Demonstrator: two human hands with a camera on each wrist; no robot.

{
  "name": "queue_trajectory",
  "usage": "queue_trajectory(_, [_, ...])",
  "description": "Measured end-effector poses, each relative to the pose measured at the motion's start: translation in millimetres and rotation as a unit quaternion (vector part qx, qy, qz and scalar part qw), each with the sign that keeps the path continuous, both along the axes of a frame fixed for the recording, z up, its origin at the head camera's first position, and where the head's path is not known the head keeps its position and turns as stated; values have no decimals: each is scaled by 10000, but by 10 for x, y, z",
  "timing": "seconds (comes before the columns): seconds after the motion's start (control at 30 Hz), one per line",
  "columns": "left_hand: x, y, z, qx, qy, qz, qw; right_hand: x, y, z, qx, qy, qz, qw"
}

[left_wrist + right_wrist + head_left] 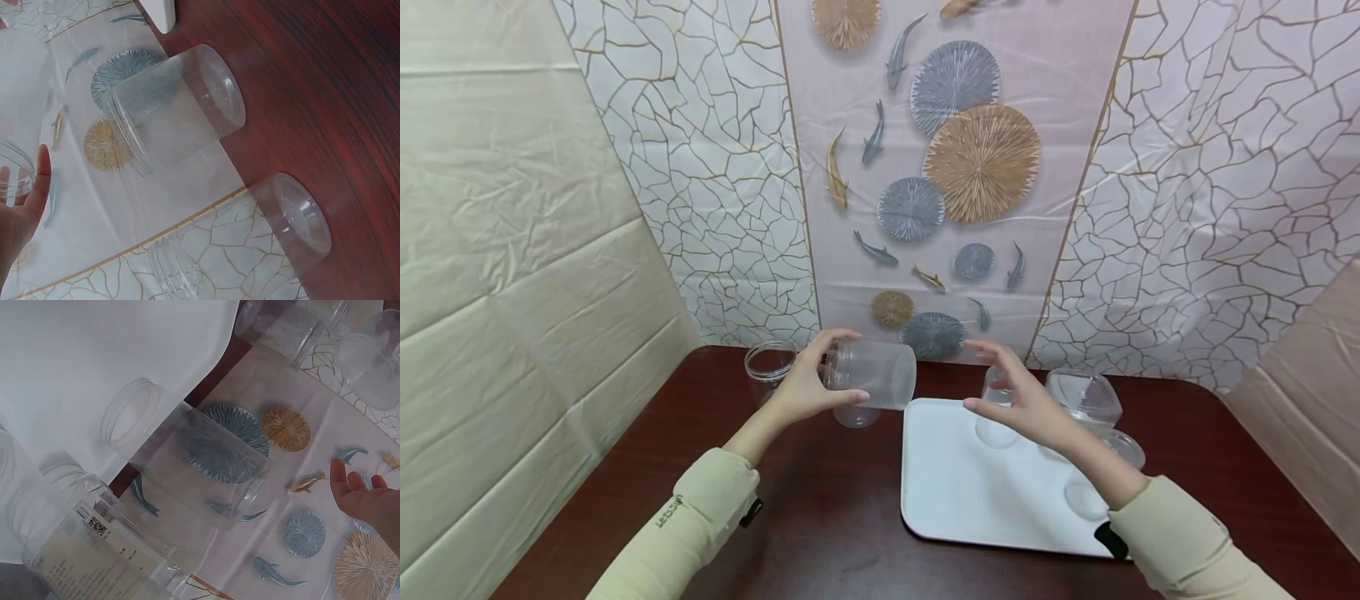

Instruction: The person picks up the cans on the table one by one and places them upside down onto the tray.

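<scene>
A clear plastic jar [880,375] is tipped on its side in the air, gripped near its threaded mouth by my left hand [808,379]. Its base points right, toward my right hand [1022,400], whose spread fingers hold nothing. In the left wrist view the fingers [39,190] lie around the jar's rim. Below the held jar stands another clear jar [856,417], partly hidden, and a third jar [769,367] is behind my left wrist. The right wrist view has my right hand [369,503] apart from the held jar [372,372].
A white tray [955,492] lies on the dark red wood table [820,533], right of centre. Several clear jars stand mouth down on it, including a round one [206,469] and a squarish one [94,544] with a printed label. A patterned cloth [737,183] hangs behind the table.
</scene>
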State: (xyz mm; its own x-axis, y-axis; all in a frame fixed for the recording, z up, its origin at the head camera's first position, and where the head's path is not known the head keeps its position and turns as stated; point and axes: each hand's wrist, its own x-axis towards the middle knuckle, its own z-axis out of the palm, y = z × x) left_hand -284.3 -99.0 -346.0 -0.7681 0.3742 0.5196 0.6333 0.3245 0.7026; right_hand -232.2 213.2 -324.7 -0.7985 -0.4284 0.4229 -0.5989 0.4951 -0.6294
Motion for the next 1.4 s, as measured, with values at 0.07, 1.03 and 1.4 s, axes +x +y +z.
queue_trajectory(0.07, [4,10,-4,145,-121,-74,9998,-1,-1,6,-36,-52,8,10000])
queue_trajectory(1.03, [169,262,-19,857,-560,-412,9939,60,-74,102,-1256,-1359,141,9826])
queue_trajectory(1.4, [313,341,-144,1090,-930,-604,9878,74,-124,79,-1123,-1478,570,9810])
